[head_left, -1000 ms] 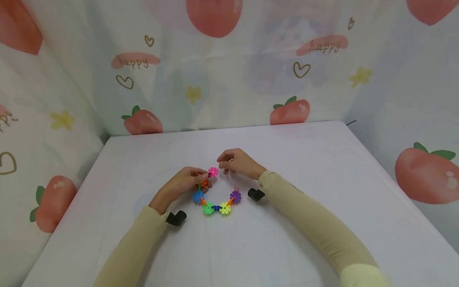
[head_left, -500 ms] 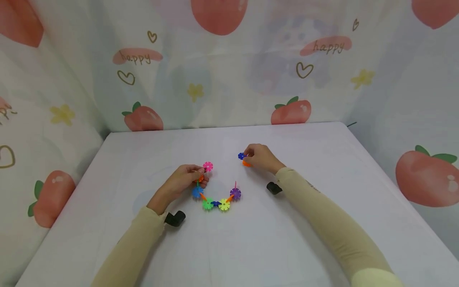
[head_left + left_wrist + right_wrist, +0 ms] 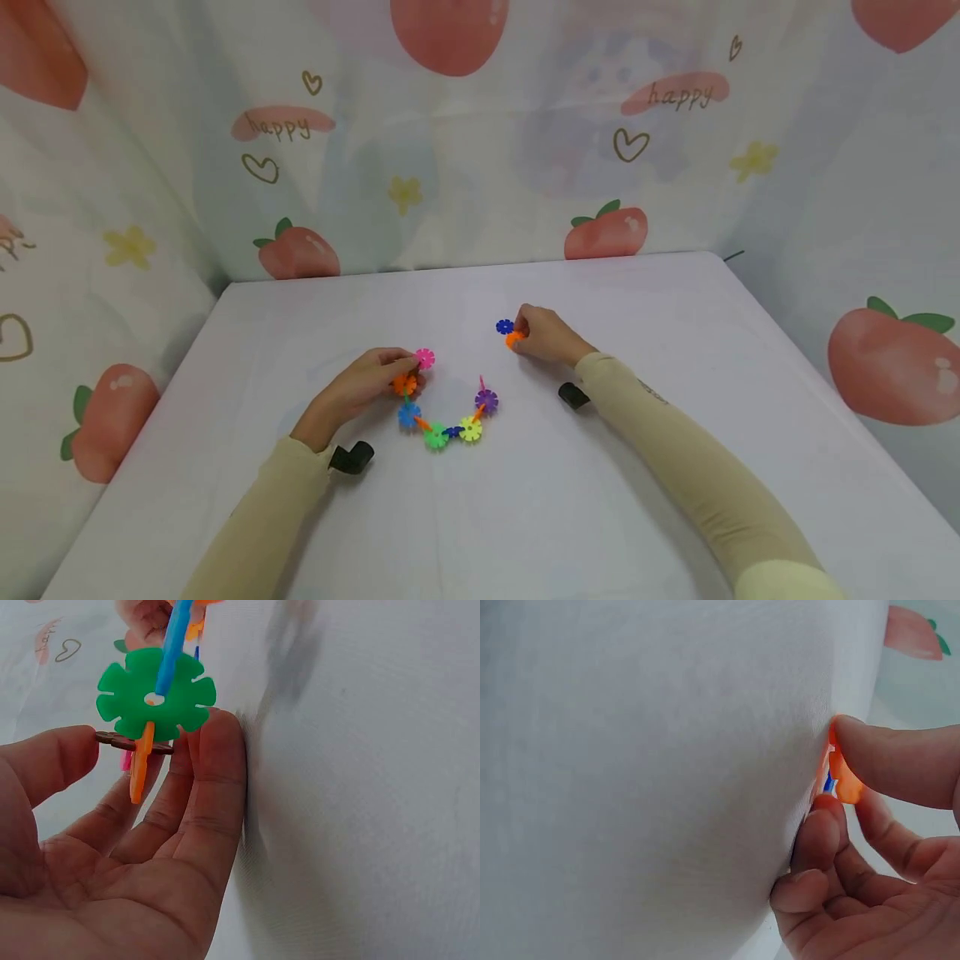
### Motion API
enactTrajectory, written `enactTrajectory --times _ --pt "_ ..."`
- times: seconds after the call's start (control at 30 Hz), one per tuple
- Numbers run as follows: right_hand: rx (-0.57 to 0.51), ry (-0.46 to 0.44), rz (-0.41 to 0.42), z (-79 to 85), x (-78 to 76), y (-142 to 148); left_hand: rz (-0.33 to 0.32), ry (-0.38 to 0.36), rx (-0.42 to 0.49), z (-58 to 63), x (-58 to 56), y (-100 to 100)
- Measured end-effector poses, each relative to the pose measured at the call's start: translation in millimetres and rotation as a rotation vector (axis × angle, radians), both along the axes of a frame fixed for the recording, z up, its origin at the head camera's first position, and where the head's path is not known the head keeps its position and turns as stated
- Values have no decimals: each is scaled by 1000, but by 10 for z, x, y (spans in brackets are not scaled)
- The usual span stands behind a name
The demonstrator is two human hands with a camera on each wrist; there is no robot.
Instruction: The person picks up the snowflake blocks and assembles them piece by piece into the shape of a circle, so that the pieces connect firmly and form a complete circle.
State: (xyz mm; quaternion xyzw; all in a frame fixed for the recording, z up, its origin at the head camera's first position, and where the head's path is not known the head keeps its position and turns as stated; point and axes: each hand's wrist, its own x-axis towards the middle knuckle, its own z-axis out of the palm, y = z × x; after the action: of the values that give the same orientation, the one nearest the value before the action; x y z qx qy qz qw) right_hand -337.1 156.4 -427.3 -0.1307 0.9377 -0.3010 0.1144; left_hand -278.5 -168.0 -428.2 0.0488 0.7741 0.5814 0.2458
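A U-shaped chain of interlocking snowflake discs (image 3: 437,436) lies mid-table, in several colours. Its left end is in my left hand (image 3: 363,385), where a pink disc (image 3: 425,358) and an orange disc (image 3: 405,383) show by the fingers. The left wrist view has the thumb and fingers pinching a brown disc (image 3: 112,739), joined to an orange one beneath a green disc (image 3: 124,697). Farther back and right, my right hand (image 3: 550,335) pinches a loose orange snowflake disc (image 3: 847,780) at the tabletop. A dark blue disc (image 3: 505,327) lies right beside those fingertips.
The chain's right end is a purple disc (image 3: 487,402) with a pink piece (image 3: 482,383) standing up from it. A white cloth covers the table (image 3: 465,525). Printed fabric (image 3: 480,167) hangs behind and on both sides.
My right hand has moved right from near the pink disc to the loose orange disc and pinches it. My left hand and the chain's end have shifted slightly left.
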Motion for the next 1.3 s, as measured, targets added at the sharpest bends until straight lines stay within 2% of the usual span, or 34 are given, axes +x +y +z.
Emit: enactTrajectory --times 0.17,0.4,0.8,0.97,1.3 --pt "-95 26 9 -17 31 -39 -8 32 -20 -11 9 -36" --pt "-226 79 75 6 111 -178 0 31 -32 -11 -16 -32" --pt "-366 -7 159 55 229 -513 57 28 -122 -5 -68 39" --pt "-397 -27 192 100 266 -612 63 25 -110 -8 -76 30" --pt "-378 -39 228 88 278 -705 48 33 -102 -21 -75 29"
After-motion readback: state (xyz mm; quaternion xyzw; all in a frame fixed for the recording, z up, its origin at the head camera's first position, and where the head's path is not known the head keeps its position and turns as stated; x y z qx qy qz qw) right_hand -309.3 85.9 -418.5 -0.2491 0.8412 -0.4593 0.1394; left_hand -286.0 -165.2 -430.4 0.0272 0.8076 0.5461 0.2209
